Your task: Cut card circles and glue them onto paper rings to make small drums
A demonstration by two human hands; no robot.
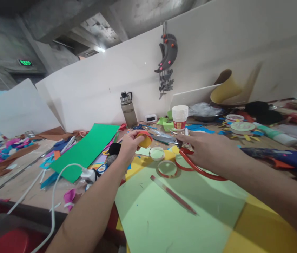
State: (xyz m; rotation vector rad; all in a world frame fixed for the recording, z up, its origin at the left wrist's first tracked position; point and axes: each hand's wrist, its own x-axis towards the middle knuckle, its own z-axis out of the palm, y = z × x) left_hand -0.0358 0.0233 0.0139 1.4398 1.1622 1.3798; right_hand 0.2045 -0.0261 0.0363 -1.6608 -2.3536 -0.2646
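My left hand (130,146) pinches a small round yellow piece with a red rim (145,141), held above the table. In my right hand (208,149) is a pair of scissors (199,170) with red handles; its metal blades point left toward the yellow piece, apart from my left fingers. Below my hands lie round rings (167,169) with pale green inside and reddish rims. A reddish-brown pen or pencil (173,195) rests slantwise on the pale green sheet (148,218).
A green sheet (85,151) lies at left, near a white cable (54,196). Behind stand a water bottle (129,111) and stacked paper cups (179,117). A blue glue gun (282,158) is at right. Yellow sheets (266,225) lie under the pale green one.
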